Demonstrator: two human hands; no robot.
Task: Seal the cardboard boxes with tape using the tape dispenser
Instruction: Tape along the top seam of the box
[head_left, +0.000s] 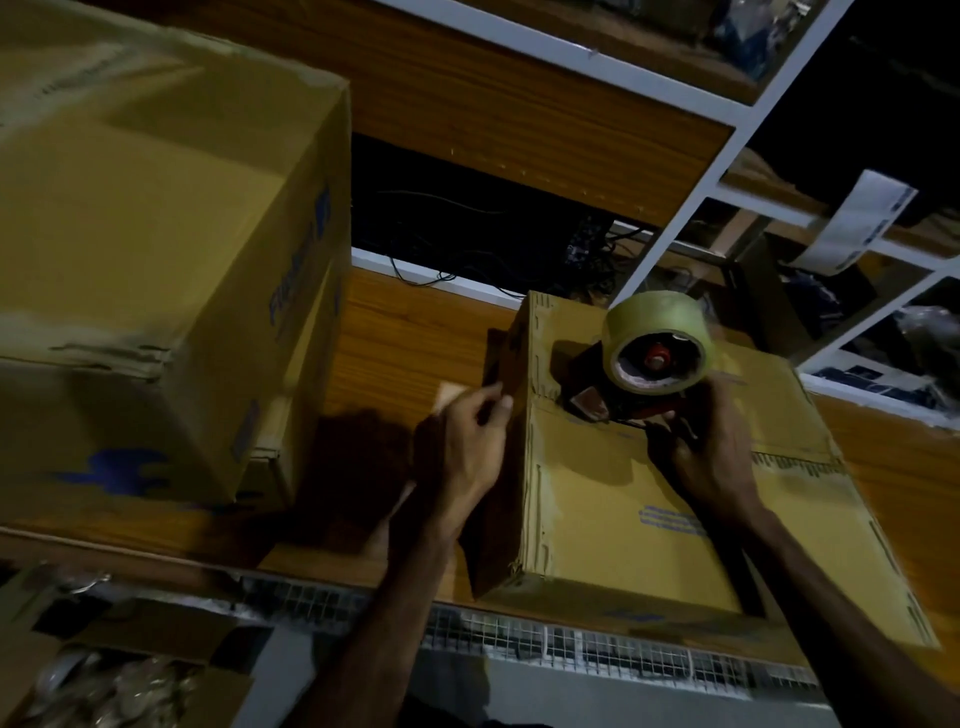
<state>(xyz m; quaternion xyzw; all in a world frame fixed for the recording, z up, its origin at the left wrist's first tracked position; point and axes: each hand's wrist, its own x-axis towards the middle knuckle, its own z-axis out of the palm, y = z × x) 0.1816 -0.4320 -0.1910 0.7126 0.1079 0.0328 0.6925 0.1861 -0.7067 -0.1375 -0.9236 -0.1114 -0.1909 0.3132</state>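
Mid-seal: right hand (714, 457) grips tape dispenser (644, 374) on the small box (649, 493) at counter (395, 343) edge; left hand (475, 441) pinches tape end against its side. Next: draw dispenser along seam.

Bare tabletop (415, 338) gap between two boxes (156, 249).

Two cardboard boxes (649, 467) (156, 260); one tape dispenser (649, 364); two hands (470, 441) (711, 452)

big box (156, 249): blue print on its side, blurred, starts "f", rest unreadable; blue logo mark lower down. small box (675, 499): lines of small blue print on top, too small to read.
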